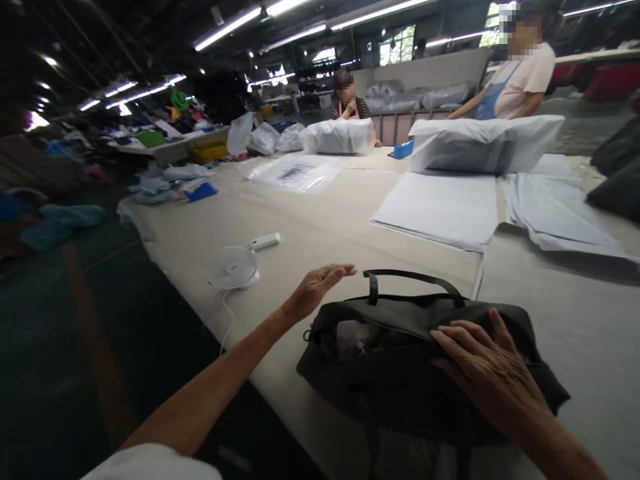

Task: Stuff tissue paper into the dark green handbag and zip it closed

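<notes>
Bag (400, 380) contents indistinct under right hand (493, 373)

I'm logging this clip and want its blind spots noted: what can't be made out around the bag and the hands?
Head view only:
- Contents of the black bag: a pale bundle shows through the opening; its dark flap hides the rest.
- Bag's near side: cut off by the bottom edge.
- Right hand: palm flat on the bag, underside hidden.
- Left hand: open; contact with anything unclear.
- Small fan: details too small.

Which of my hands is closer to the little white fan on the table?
Left. Your left hand hovers open just right of the white fan, not touching it. Your right hand rests flat on the black bag, farther away.
</notes>
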Motion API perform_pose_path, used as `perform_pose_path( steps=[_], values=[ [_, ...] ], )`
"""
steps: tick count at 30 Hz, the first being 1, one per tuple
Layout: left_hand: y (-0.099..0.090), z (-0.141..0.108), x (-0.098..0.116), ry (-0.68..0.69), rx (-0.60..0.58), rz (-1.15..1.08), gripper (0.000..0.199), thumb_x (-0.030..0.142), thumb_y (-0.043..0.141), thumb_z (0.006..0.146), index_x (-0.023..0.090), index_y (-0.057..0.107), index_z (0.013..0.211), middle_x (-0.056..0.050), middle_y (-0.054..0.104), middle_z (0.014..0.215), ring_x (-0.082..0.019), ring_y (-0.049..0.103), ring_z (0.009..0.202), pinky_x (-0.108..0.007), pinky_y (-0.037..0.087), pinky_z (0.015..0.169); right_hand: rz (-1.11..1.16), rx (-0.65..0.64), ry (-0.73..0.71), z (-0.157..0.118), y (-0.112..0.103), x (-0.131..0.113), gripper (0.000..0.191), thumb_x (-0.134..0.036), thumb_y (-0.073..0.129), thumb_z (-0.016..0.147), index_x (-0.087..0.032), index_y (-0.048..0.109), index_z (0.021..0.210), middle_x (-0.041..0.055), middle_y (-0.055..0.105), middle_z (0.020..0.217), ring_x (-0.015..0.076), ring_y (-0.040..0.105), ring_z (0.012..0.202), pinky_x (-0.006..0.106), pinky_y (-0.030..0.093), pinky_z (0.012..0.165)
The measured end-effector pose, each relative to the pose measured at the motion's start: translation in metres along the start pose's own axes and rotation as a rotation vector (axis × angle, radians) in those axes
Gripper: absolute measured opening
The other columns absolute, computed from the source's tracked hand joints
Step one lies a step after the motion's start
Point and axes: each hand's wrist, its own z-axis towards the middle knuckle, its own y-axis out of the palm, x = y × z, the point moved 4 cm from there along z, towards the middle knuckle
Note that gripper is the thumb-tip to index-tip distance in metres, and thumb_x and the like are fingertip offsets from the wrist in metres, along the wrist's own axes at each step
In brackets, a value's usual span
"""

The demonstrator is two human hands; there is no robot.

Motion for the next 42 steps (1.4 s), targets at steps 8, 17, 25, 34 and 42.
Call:
perform_pose_path(
  steps=[8, 17, 25, 34, 42],
  values=[
    [0.030, -0.060, -0.107, -0.159, 0.127, -0.093, 0.073, 0.070, 0.028, 0.098, 0.016, 0.060, 0.135, -0.013, 0.063, 0.139, -0.029, 0.053, 0.134, -0.049, 0.037, 0.119, -0.072, 0.064, -0.036, 0.003, -0.004, 0.003, 0.024, -0.034, 0.048, 0.104, -0.023, 0.066, 0.115, 0.0018, 0.075, 0.102, 0.0226, 0.068, 0.097, 0.062, 0.012, 0.124],
    [0.017, -0.057, -0.101, -0.069, -0.044, -0.132, 0.074, 0.059, 0.066, 0.082, 0.016, 0.053, 0.141, -0.015, 0.063, 0.137, -0.033, 0.057, 0.128, -0.049, 0.042, 0.114, -0.111, -0.003, 0.037, -0.003, -0.009, 0.006, 0.034, -0.042, 0.047, 0.104, -0.024, 0.062, 0.128, 0.0037, 0.073, 0.117, 0.0244, 0.067, 0.109, 0.062, 0.012, 0.124],
    [0.006, -0.081, -0.073, 0.089, 0.158, -0.042, 0.064, 0.037, 0.075, 0.081, 0.018, 0.054, 0.138, -0.015, 0.054, 0.145, -0.029, 0.048, 0.136, -0.049, 0.035, 0.119, 0.190, 0.031, 0.033, 0.021, -0.042, -0.048, 0.027, -0.022, 0.051, 0.102, -0.024, 0.059, 0.128, 0.0059, 0.068, 0.114, 0.0160, 0.066, 0.105, 0.025, 0.053, 0.089],
    [0.011, -0.126, -0.053, 0.254, -0.137, -0.005, 0.039, 0.053, 0.048, 0.100, 0.024, 0.070, 0.114, -0.007, 0.071, 0.116, -0.026, 0.054, 0.123, -0.042, 0.034, 0.115, 0.152, -0.266, -0.037, 0.049, -0.025, -0.060, 0.044, -0.030, 0.055, 0.099, -0.030, 0.050, 0.142, 0.0044, 0.061, 0.137, 0.0199, 0.061, 0.123, 0.031, 0.057, 0.099],
    [0.014, -0.102, -0.037, 0.255, -0.405, 0.203, 0.058, 0.074, 0.057, 0.087, 0.020, 0.069, 0.103, -0.007, 0.066, 0.099, -0.024, 0.056, 0.094, -0.037, 0.040, 0.089, 0.072, -0.437, -0.036, 0.059, 0.010, -0.070, 0.090, -0.015, 0.071, 0.072, -0.020, 0.032, 0.154, 0.0131, 0.054, 0.142, 0.0322, 0.056, 0.123, 0.046, 0.062, 0.090]
  ],
)
